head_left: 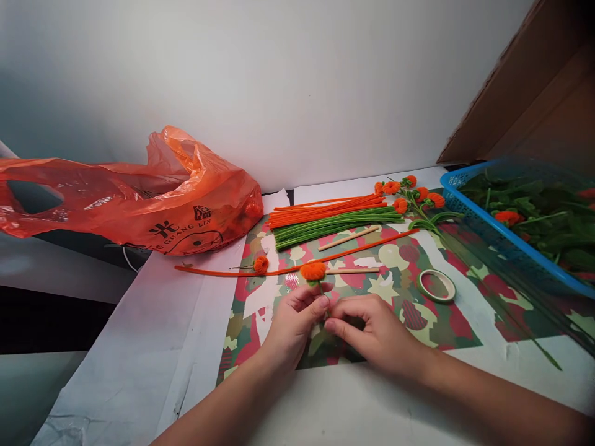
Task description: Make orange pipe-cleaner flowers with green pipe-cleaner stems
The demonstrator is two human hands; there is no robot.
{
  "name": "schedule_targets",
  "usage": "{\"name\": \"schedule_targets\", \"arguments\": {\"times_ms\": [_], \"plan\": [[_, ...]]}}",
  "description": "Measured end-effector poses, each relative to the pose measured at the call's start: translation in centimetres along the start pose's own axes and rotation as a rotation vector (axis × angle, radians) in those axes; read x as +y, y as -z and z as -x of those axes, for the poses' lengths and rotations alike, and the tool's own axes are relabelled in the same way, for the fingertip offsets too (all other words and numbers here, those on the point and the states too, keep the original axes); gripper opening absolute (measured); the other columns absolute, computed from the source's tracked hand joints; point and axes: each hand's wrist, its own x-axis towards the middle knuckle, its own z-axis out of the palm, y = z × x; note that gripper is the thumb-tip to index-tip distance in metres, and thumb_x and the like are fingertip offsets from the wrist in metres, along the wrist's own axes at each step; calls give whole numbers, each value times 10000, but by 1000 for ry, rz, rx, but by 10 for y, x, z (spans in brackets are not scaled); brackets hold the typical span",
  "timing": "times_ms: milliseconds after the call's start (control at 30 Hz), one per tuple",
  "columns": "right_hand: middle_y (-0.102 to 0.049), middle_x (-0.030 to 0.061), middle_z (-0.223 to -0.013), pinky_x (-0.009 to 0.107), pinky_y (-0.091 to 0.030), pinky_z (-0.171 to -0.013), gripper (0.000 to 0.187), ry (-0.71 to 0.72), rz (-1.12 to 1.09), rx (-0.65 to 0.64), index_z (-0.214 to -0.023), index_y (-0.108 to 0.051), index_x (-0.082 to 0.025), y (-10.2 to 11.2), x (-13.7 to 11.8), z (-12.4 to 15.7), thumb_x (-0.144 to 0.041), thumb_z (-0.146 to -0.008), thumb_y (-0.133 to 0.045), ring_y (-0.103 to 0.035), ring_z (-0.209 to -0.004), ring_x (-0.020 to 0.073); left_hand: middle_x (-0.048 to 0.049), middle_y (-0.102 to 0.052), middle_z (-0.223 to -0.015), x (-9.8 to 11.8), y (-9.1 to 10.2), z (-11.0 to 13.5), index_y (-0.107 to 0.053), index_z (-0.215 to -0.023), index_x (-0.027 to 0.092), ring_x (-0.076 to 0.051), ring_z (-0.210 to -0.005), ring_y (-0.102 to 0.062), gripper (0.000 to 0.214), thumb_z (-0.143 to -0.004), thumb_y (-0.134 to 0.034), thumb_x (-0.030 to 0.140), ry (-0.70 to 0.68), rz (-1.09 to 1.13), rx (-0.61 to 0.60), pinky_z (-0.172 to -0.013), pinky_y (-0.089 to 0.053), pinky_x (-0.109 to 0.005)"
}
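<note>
The left hand and right hand are each pinching, grip clamped shut, the green stem of an orange pipe-cleaner flower. Its head is standing just above the grip. A tape roll is lying on the tabletop right of the grip, and pipe-cleaner bundles are lying beyond it.

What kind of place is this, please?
Probably a handicraft worktable: orange pipe cleaners and green pipe cleaners lie bundled, a blue basket holds finished flowers, and the left hand and right hand pinch an orange flower.
</note>
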Motion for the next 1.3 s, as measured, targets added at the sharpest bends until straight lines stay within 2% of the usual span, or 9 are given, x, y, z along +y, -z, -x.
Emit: {"name": "schedule_targets", "arguments": {"times_ms": [133,233,367,500,633,733,967,1100,1300], "plan": [[-623,31,-646,273,-460,-620,362,-216,-482,-248,-686,-647,-124,2,10,-2,-469,-795,-641,-583,-604,136,-13,-621,-631,1,1,1,-691,-701,138,-86,-499,-492,362,-576,-818,453,28,-21,-63,-475,-389,-212],[-648,36,-651,262,-474,-639,394,-267,-612,-329,-715,-669,-104,3,15,-4,-495,-759,-680,-599,-603,119,8,-571,-515,1,4,1,-638,-560,130,-60,-431,-422,376,-538,-839,447,8,-63,-36,-431,-354,-199],[-662,48,-672,259,-482,-635,376,-267,-552,-279,-719,-680,-97,0,12,-3,-471,-751,-697,-606,-617,124,40,-515,-451,-2,7,0,-580,-548,140,-62,-403,-425,392,-530,-847,426,10,-25,1,-407,-334,-189],[-645,39,-663,254,-470,-596,305,-223,-366,-211,-715,-652,-118,-3,5,0,-398,-830,-614,-595,-609,133,53,-511,-469,-4,7,-1,-523,-581,151,-54,-394,-411,412,-548,-845,406,7,-22,24,-386,-293,-174],[-591,8,-595,225,-398,-541,242,-35,28,-70,-647,-604,-145,-5,0,2,-252,-856,-550,-536,-560,112,77,-481,-466,-5,5,-1,-454,-571,160,-36,-406,-372,453,-538,-858,365,-39,-15,75,-392,-282,-156],[-569,-5,-593,224,-380,-548,233,67,168,2,-622,-575,-153,-6,-1,3,-208,-846,-540,-500,-548,99,74,-502,-472,-5,4,-2,-460,-585,160,-35,-410,-383,454,-531,-861,365,-37,-18,91,-410,-311,-158],[-590,19,-639,232,-448,-565,275,-152,-199,-88,-671,-603,-137,-4,1,3,-328,-859,-540,-565,-596,127,15,-592,-591,0,4,0,-665,-721,126,-47,-497,-471,333,-606,-821,398,-20,73,43,-482,-389,-155],[-593,21,-641,239,-453,-575,272,-144,-204,-78,-675,-609,-131,-5,3,3,-328,-854,-550,-579,-604,134,-17,-662,-710,2,3,1,-695,-709,135,-37,-520,-488,272,-589,-844,328,8,162,2,-520,-417,-149],[-566,2,-583,217,-422,-522,249,-123,-133,-46,-640,-580,-141,-12,10,4,-282,-845,-563,-549,-557,115,14,-604,-555,-1,0,1,-707,-690,125,-10,-437,-399,281,-573,-855,333,-20,139,24,-447,-331,-127]]}}
